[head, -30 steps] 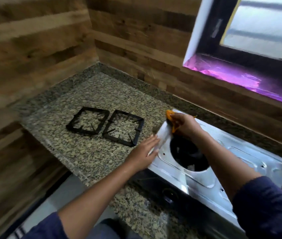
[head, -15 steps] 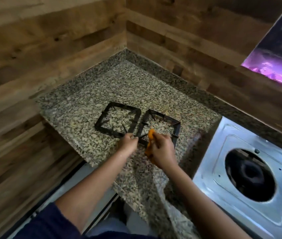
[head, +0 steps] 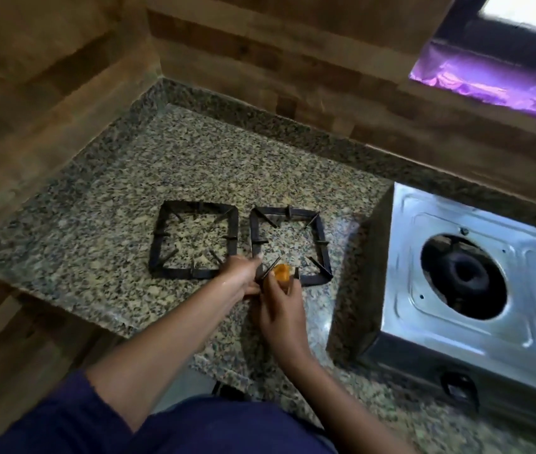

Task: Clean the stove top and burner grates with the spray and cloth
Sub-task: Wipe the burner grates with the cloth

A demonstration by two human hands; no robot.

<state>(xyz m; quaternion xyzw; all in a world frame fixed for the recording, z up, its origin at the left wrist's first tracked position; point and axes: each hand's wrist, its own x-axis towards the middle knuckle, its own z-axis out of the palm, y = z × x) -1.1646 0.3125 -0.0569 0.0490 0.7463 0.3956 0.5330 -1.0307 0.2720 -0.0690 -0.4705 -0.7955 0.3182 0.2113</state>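
The right grate (head: 323, 244), lying on the tabletop (head: 96, 231) beside the left grate (head: 194, 204), is gripped at its near corner by the left hand (head: 240, 278). A cloth (head: 282, 272) is held against its near bar by the right hand (head: 281, 309).

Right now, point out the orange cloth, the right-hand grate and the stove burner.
orange cloth (head: 281, 272), head view, exposed top fold
right-hand grate (head: 324, 244), head view, its right bar
stove burner (head: 464, 273), head view, dark centre ring

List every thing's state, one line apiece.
left grate: off the stove, flat on the counter, untouched.
right grate: on the counter, near corner gripped by left hand.
orange cloth: bunched in right hand, against right grate.
stove top: no grate, burner exposed.
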